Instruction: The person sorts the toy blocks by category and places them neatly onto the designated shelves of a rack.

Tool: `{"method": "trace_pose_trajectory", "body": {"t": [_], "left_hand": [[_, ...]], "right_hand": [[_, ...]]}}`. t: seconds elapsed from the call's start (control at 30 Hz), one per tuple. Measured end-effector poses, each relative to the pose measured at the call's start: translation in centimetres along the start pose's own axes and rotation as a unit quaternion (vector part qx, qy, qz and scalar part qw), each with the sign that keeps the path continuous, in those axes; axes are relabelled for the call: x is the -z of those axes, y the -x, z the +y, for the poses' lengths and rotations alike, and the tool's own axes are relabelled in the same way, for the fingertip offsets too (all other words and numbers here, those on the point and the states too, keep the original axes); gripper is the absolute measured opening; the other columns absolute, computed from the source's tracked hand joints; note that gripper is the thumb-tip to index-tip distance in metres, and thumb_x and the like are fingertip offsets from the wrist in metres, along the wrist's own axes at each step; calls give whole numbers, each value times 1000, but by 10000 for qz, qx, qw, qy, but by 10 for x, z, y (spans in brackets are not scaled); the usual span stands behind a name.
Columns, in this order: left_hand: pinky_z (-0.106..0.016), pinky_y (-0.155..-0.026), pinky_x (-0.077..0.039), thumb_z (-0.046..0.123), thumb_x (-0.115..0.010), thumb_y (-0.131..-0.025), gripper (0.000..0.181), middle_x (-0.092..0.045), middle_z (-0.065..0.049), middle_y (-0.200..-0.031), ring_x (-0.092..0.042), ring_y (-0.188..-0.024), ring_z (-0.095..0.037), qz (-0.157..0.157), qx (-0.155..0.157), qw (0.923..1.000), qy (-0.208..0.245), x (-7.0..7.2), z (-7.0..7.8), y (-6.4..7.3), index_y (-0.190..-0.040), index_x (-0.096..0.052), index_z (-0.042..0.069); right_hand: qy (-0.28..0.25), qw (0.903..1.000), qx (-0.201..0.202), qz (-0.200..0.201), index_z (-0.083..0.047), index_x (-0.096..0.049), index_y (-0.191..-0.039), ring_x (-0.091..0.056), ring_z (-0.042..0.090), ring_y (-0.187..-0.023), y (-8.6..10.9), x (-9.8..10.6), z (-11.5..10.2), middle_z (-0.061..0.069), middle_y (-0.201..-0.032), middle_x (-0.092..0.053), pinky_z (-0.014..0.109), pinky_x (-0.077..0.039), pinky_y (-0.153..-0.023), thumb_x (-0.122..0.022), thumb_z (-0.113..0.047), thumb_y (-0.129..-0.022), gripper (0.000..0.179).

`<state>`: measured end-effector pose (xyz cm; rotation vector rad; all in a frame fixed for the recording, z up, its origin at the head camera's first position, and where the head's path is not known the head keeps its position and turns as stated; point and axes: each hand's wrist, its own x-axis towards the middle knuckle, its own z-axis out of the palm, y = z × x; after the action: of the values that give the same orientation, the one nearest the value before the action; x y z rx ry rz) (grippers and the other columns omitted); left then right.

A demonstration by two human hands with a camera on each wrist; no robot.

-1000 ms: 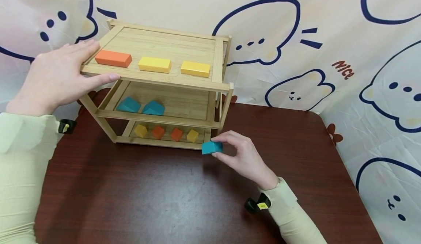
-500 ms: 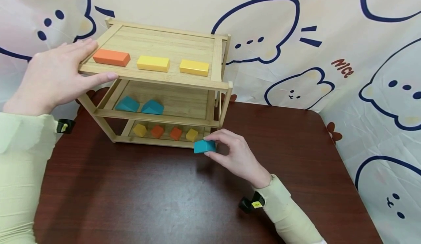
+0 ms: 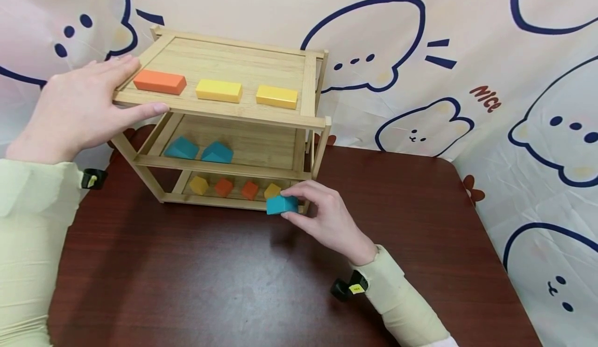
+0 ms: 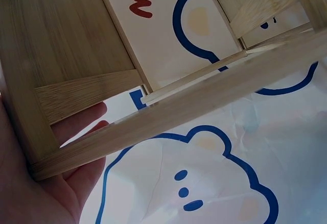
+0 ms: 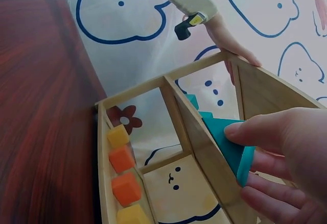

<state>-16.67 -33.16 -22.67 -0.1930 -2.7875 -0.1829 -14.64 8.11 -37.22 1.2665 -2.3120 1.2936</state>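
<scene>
A three-tier wooden shelf rack (image 3: pixel 243 116) stands on the dark table. My left hand (image 3: pixel 77 108) grips the top tier's left front corner, thumb along the front rail; in the left wrist view its fingers (image 4: pixel 84 122) show behind the wooden rail. My right hand (image 3: pixel 334 225) pinches a blue triangular block (image 3: pixel 277 205) between thumb and fingers, in front of the rack's lower right corner. In the right wrist view this triangular block (image 5: pixel 230 145) overlaps the middle tier's edge. Two similar blue blocks (image 3: pixel 181 148) sit on the middle tier, towards the left.
Along the top tier's front lie an orange bar block (image 3: pixel 160 82) and two yellow bar blocks (image 3: pixel 218 91). Several yellow and orange cubes (image 3: pixel 223 187) line the bottom tier. The brown table (image 3: pixel 210 279) extends in front; a cartoon-printed cloth (image 3: pixel 364 35) hangs behind.
My right hand has moved left with the blue triangular block, along the rack's front, and the block now overlaps the rightmost yellow cube in the head view. My left hand stays on the rack.
</scene>
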Motion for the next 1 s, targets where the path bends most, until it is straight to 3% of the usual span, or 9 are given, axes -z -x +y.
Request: {"method": "trace_pose_trajectory", "body": {"t": [0.2, 0.53, 1.0], "left_hand": [[-72, -87, -38, 65, -63, -89, 94, -33, -18, -160, -43, -130, -55, -17, 46, 10000, 18, 0, 0, 0, -160, -33, 11], [-71, -84, -39, 65, -63, -89, 93, -35, -20, -159, -46, -125, -54, 8, 32, 10000, 34, 1, 1, 0, -159, -34, 11], [-71, -80, -40, 64, -63, -89, 93, -37, -21, -157, -48, -121, -54, -13, 42, 10000, 28, 0, 1, 1, -159, -34, 11]], "right_hand": [[-65, 9999, 10, 93, -11, -73, -119, -64, 9, -100, -8, -4, -2, -4, -114, -69, 27, -55, -86, -84, -14, -86, 34], [-208, 9996, 21, 210, -9, -74, -118, -64, 10, -101, -20, -10, -7, -2, -113, -70, 33, -57, -85, -84, -11, -86, 34], [-359, 9984, 14, 440, -5, -74, -119, -66, 8, -96, -39, -16, -17, 0, -112, -70, 24, -55, -85, -84, -14, -86, 36]]}}
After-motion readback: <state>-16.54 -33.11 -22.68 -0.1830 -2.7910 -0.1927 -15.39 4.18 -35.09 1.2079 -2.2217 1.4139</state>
